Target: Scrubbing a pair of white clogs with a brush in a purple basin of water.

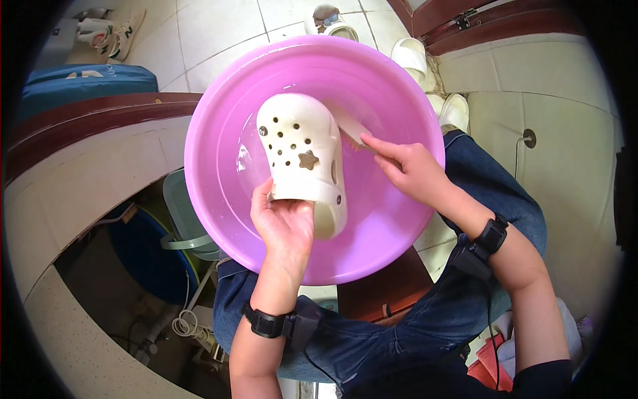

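A white perforated clog [300,151] with a small star charm is held over a pink plastic basin [219,133] that has a little water in it. My left hand [284,223] grips the clog at its heel end, thumb up along the left side. My right hand [409,166] holds a pale scrubbing brush [351,128], whose bristles press against the clog's right side. Both wrists wear black bands. The basin rests over my knees in blue jeans.
White slippers [411,56] and another sandal [330,20] lie on the tiled floor beyond the basin. A blue bag [80,81] and sneakers [109,33] sit at the upper left. A blue tub [149,256] and cables are under a counter at left.
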{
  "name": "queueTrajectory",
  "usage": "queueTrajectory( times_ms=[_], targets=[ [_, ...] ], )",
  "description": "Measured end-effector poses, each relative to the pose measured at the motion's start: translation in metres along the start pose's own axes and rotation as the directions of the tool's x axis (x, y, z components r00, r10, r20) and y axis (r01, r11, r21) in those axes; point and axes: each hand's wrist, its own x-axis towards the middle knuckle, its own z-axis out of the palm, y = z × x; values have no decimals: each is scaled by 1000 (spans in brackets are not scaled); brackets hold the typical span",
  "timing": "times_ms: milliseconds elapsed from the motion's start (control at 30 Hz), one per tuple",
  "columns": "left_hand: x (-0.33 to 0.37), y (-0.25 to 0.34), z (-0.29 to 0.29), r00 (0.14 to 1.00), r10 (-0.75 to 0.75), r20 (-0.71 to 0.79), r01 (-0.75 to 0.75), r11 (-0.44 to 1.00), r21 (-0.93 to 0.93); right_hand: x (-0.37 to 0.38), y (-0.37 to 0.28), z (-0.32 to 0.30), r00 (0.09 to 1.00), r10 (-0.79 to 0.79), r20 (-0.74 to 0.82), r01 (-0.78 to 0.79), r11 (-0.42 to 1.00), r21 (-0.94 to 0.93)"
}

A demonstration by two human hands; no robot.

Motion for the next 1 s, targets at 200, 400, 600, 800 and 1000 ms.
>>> queueTrajectory(
  times_ms=[200, 400, 600, 800, 1000],
  targets=[
    [14, 5, -18, 995, -34, -89, 45, 990, 130, -5, 1, 0, 989, 44, 144, -49, 998, 26],
    [27, 15, -36, 972, -1, -234, 66, 960, 272, -9, 2, 5, 984, 10, 178, 19, 986, -164],
    [14, 19, -35, 937, -56, -345, 216, 867, 448, -10, 8, 12, 996, 55, -70, -77, 927, -366],
    [10, 19, -39, 996, 22, -92, 41, 777, 628, -12, 11, 25, 917, 240, 318, -123, 930, -347],
    [16, 15, -42, 979, 23, -201, 109, 776, 622, -10, 2, 29, 984, 66, 165, -74, 996, 43]
  ],
)
